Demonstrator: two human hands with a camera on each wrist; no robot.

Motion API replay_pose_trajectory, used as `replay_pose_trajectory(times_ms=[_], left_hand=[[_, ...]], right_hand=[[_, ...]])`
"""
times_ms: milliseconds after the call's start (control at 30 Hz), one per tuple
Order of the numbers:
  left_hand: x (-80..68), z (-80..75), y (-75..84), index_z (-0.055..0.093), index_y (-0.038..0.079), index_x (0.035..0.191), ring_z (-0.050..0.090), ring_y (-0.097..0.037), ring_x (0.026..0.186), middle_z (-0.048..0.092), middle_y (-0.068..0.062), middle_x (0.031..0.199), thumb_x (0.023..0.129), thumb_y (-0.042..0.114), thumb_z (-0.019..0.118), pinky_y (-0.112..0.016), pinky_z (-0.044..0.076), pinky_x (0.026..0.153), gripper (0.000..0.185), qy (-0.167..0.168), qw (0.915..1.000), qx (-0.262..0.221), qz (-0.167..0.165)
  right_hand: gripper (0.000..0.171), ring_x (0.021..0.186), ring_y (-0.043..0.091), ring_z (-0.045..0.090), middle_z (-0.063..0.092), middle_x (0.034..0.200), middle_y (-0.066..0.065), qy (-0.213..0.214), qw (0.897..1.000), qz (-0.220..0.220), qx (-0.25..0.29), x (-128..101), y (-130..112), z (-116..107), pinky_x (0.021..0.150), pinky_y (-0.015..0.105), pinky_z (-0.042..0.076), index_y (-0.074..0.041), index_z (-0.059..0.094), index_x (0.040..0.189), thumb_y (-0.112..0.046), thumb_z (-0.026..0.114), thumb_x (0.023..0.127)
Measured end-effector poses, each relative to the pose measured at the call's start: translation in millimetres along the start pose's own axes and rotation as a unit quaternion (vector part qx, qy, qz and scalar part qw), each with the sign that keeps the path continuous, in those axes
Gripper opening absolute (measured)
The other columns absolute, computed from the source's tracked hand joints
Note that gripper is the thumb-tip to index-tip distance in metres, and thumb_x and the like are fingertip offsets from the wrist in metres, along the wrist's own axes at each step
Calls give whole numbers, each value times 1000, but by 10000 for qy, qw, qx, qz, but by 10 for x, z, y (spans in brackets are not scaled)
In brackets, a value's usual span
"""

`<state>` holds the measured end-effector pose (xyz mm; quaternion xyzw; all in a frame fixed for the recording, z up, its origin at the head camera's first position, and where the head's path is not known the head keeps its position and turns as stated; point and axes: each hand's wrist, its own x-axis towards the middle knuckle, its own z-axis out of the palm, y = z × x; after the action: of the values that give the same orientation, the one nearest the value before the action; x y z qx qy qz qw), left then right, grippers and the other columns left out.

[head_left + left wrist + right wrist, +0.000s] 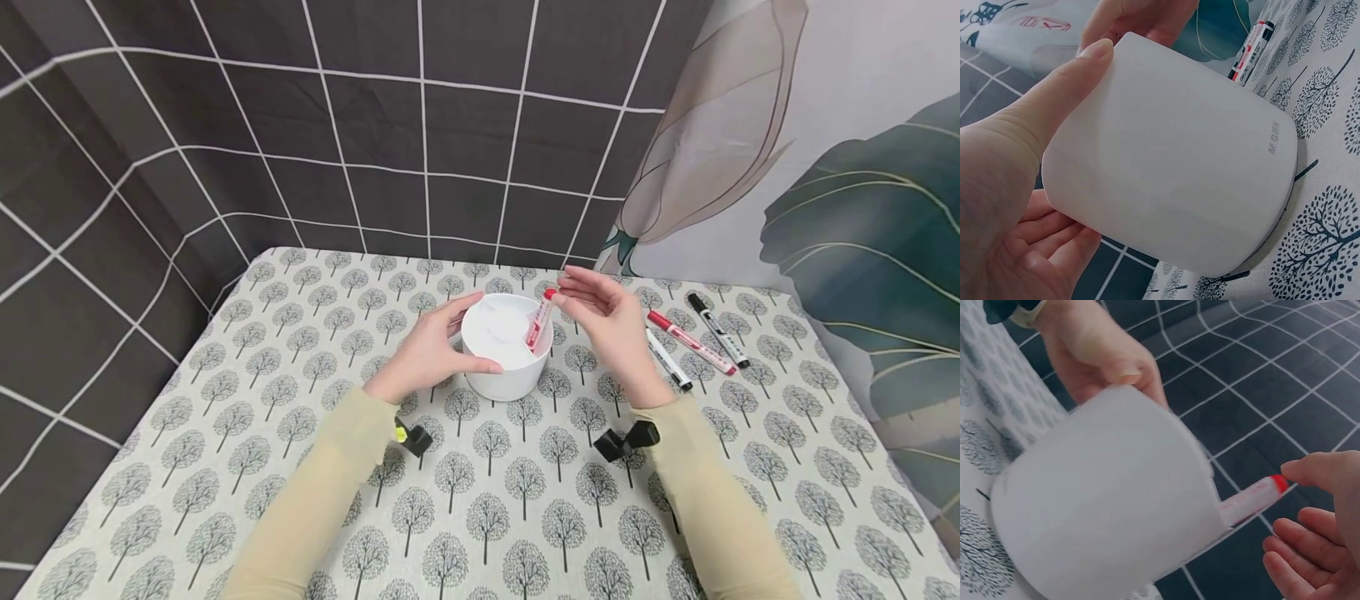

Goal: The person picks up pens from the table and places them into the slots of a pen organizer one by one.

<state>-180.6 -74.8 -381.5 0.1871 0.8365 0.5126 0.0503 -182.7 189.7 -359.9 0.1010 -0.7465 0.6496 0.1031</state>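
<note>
Beige sleeves (311, 492) near, left hand (429, 346) clamps the white pot (504, 385), right hand (611, 325), fingers apart, touches the red marker (537, 327) leaning inside

container (510, 385): on tablecloth (427, 575) | one marker (538, 323): partly inside container | three markers (692, 342): right of container | backdrop (472, 125): behind

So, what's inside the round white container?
A slim red-white marker leans inside, red end up, by the right hand. The near wall of the container hides part of its interior.
</note>
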Motion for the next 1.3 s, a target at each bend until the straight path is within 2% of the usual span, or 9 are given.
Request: replay_pose_trajectory(times_ms=[300,567,667,900,1067,1267,1300], left_hand=[[9,-4,-4,43,11,155,48,-26,137,43,-6,156,66,31,99,-36,41,113,107,-15,10000,-53,-30],[17,-1,-4,43,9,155,47,-27,138,42,-7,157,66,30,99,-38,41,114,107,-56,9999,-109,25],[13,0,-13,42,10,155,48,-27,137,42,-7,157,66,32,99,-38,41,113,108,-50,10000,-84,8],[0,-5,-15,43,13,155,49,-26,137,43,-4,156,65,35,99,-35,41,113,108,-6,10000,-29,-37],[1,-7,-12,43,13,155,49,-27,137,43,-4,156,66,33,99,-35,41,113,107,-18,10000,-46,-44],[2,-6,-22,43,13,155,48,-26,137,43,-4,156,65,32,99,-36,41,113,107,-32,9999,-120,-27],[2,-4,-24,43,12,155,48,-25,137,43,-4,156,66,32,99,-36,41,113,107,-28,9999,-121,-19]], right_hand=[[39,110,13,67,70,125,12,250,9996,69,-64,-56,-146,-229,98,21,52,-7,68,130,-15,78,93],[42,108,11,68,70,125,7,476,9971,285,-513,-171,-93,-524,95,19,53,-1,66,131,-16,77,94],[43,108,9,68,70,126,7,574,9957,450,-578,-226,-55,-642,95,18,52,-2,66,132,-17,78,93],[48,110,3,64,67,132,5,584,9879,877,-1142,-341,130,-969,94,12,49,-8,63,137,-25,77,94],[55,108,1,64,66,133,3,801,9800,1164,-1402,-395,248,-1204,90,9,49,-10,61,141,-29,78,93],[54,104,-4,63,68,129,-6,1071,9720,1357,-1593,-446,316,-1488,86,7,49,-10,60,141,-27,78,93],[53,103,-5,63,68,126,-10,1108,9703,1388,-1640,-455,323,-1534,82,7,51,-11,61,141,-28,78,93]])
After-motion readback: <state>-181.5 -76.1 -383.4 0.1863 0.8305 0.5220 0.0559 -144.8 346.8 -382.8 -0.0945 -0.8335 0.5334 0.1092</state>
